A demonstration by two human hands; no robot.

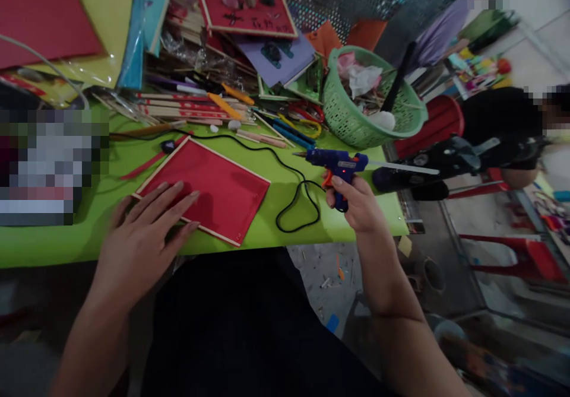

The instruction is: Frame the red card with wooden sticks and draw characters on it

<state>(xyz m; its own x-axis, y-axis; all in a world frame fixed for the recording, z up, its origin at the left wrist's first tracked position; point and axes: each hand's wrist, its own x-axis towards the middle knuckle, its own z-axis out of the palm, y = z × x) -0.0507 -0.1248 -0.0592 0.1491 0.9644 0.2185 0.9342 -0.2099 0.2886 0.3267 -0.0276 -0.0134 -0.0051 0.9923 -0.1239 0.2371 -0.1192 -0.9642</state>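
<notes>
My left hand [149, 228] lies flat with fingers outstretched over the left side of a red panel [222, 189] edged with thin pale wooden strips. In my right hand [360, 201] is a blue hot glue gun [336, 162], gripped by its handle near the orange trigger. Its nozzle points left, toward the panel but apart from it. A long whitish glue stick [405, 167] sticks out of the gun's back. The black cord [285, 158] loops across the green tabletop [329, 225]. A small red light glows on the gun's body.
Behind the panel lie wooden sticks [187, 109], orange cutters [225, 106] and blue pens [289, 131]. A green basket [374, 100] holds scraps. Another framed red panel [244, 5] with stones rests on the pile. Coloured sheets [44, 17] are at left, and black-handled gear [427, 165] is at right.
</notes>
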